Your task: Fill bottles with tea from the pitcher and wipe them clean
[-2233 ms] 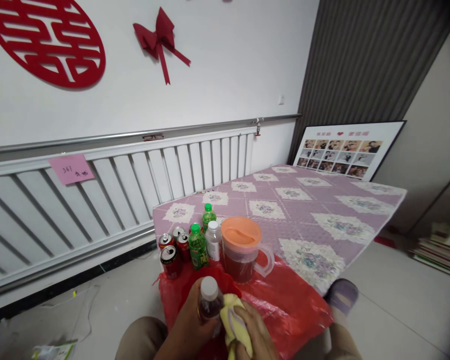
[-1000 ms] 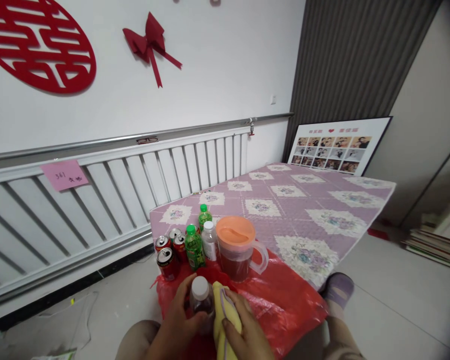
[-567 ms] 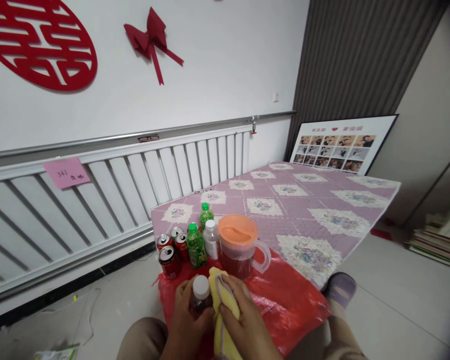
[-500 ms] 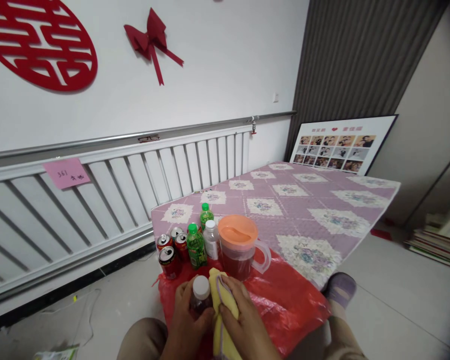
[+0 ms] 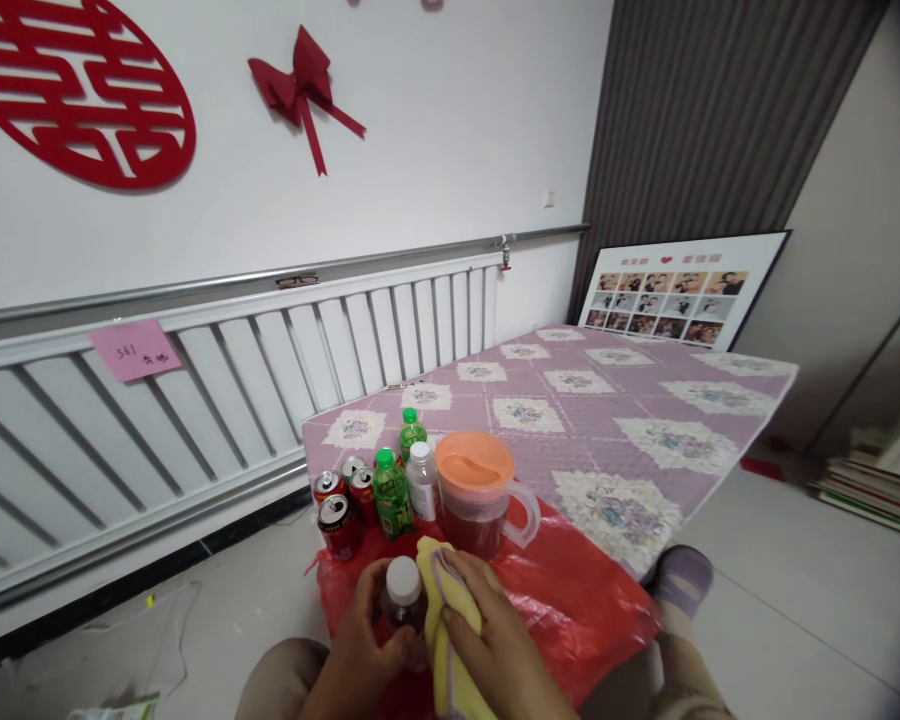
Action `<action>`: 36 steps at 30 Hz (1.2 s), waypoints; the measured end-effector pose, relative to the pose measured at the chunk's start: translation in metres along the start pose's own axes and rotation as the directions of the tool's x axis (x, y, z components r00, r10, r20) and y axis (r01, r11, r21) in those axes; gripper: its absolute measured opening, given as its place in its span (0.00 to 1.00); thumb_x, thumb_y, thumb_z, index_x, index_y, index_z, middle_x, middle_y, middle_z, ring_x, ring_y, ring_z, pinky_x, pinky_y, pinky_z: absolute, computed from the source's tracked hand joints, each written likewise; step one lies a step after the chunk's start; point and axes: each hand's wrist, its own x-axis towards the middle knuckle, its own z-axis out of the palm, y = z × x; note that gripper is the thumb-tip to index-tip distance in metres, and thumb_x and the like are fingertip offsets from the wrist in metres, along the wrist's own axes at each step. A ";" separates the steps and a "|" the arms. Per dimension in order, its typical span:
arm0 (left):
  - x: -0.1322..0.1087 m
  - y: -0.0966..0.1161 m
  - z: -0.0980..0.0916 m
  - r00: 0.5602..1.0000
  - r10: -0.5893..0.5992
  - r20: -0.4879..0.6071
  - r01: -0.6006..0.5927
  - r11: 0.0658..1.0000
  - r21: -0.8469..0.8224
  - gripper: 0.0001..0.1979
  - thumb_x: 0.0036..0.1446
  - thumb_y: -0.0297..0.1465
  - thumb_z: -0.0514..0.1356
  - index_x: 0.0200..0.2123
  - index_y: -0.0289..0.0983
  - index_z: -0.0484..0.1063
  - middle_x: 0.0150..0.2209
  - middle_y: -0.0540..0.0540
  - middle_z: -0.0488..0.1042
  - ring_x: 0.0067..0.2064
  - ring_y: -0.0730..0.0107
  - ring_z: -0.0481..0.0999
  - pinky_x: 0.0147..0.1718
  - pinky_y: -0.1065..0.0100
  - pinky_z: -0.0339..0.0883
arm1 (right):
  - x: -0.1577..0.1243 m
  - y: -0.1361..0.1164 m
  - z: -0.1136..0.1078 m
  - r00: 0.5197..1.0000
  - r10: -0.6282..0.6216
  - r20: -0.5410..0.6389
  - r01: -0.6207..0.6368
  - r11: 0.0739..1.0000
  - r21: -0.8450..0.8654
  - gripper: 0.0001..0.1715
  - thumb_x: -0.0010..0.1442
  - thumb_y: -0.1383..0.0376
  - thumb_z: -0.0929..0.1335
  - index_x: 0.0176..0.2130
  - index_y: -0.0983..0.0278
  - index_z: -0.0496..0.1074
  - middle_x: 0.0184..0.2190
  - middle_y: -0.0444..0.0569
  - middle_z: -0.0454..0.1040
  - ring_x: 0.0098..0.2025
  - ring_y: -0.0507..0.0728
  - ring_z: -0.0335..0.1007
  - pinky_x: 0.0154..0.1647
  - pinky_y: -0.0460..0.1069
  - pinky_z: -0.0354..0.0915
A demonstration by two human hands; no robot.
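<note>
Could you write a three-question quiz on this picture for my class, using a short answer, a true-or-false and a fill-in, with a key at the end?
1. Short answer: What is the person's right hand holding?

2. True or false: The pitcher with the handle has a green lid.

3. Fill in the missing word: The left hand is wrapped around a bottle that has a ______ cap.

Key
1. A yellow cloth.
2. False: the pitcher has an orange lid.
3. White.
</note>
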 end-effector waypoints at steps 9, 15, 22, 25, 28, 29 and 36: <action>-0.002 0.011 0.000 0.996 -0.077 0.035 0.075 0.995 0.060 0.31 0.44 0.25 0.59 0.55 0.36 0.63 0.56 0.39 0.73 0.59 0.52 0.70 0.62 0.53 0.60 | -0.006 0.027 0.007 0.989 0.125 0.076 -0.116 0.987 -0.114 0.33 0.51 0.71 0.65 0.57 0.60 0.72 0.56 0.54 0.75 0.60 0.62 0.69 0.64 0.60 0.61; -0.009 0.011 0.012 0.997 0.010 -0.079 0.002 0.988 0.154 0.33 0.45 0.31 0.66 0.56 0.35 0.64 0.55 0.36 0.72 0.57 0.45 0.72 0.58 0.48 0.64 | -0.002 0.012 -0.001 0.998 0.053 0.038 -0.049 0.994 -0.101 0.33 0.53 0.71 0.64 0.59 0.62 0.70 0.59 0.56 0.72 0.62 0.62 0.66 0.65 0.60 0.60; 0.000 0.007 0.003 0.999 -0.008 -0.044 0.015 0.987 0.159 0.35 0.41 0.23 0.63 0.57 0.35 0.65 0.57 0.37 0.71 0.59 0.47 0.69 0.60 0.51 0.63 | 0.016 -0.019 -0.010 0.994 -0.060 0.088 0.064 0.997 -0.050 0.34 0.53 0.74 0.63 0.59 0.60 0.69 0.60 0.54 0.69 0.63 0.60 0.64 0.65 0.58 0.59; 0.002 0.001 -0.005 0.999 -0.015 -0.029 0.017 0.996 0.084 0.40 0.41 0.22 0.62 0.61 0.36 0.59 0.61 0.36 0.67 0.63 0.49 0.67 0.62 0.52 0.61 | 0.014 -0.004 -0.002 0.995 -0.011 0.103 0.020 0.996 -0.082 0.35 0.53 0.74 0.63 0.59 0.60 0.70 0.59 0.54 0.71 0.62 0.60 0.66 0.65 0.59 0.60; 0.001 -0.004 -0.009 1.000 0.016 -0.008 -0.016 0.999 0.044 0.36 0.41 0.23 0.61 0.58 0.37 0.61 0.57 0.38 0.71 0.60 0.51 0.70 0.60 0.52 0.63 | 0.008 0.021 0.007 0.991 0.064 0.120 -0.048 0.990 -0.136 0.35 0.51 0.74 0.63 0.58 0.62 0.71 0.57 0.55 0.73 0.61 0.62 0.68 0.64 0.59 0.60; 0.001 -0.005 -0.010 1.000 0.026 0.013 -0.027 0.999 0.036 0.34 0.42 0.24 0.60 0.56 0.38 0.62 0.55 0.39 0.72 0.58 0.51 0.71 0.59 0.51 0.64 | 0.005 0.027 0.009 0.988 0.082 0.128 -0.063 0.987 -0.147 0.35 0.51 0.74 0.63 0.58 0.64 0.71 0.57 0.57 0.74 0.61 0.62 0.68 0.64 0.60 0.60; 0.005 -0.014 -0.014 0.989 0.035 0.144 -0.039 0.999 0.022 0.32 0.45 0.26 0.62 0.56 0.37 0.61 0.55 0.38 0.73 0.58 0.50 0.71 0.59 0.52 0.63 | 0.012 0.005 -0.002 0.992 0.007 0.126 0.007 0.993 -0.114 0.34 0.54 0.73 0.62 0.60 0.63 0.68 0.61 0.56 0.69 0.64 0.61 0.63 0.66 0.59 0.58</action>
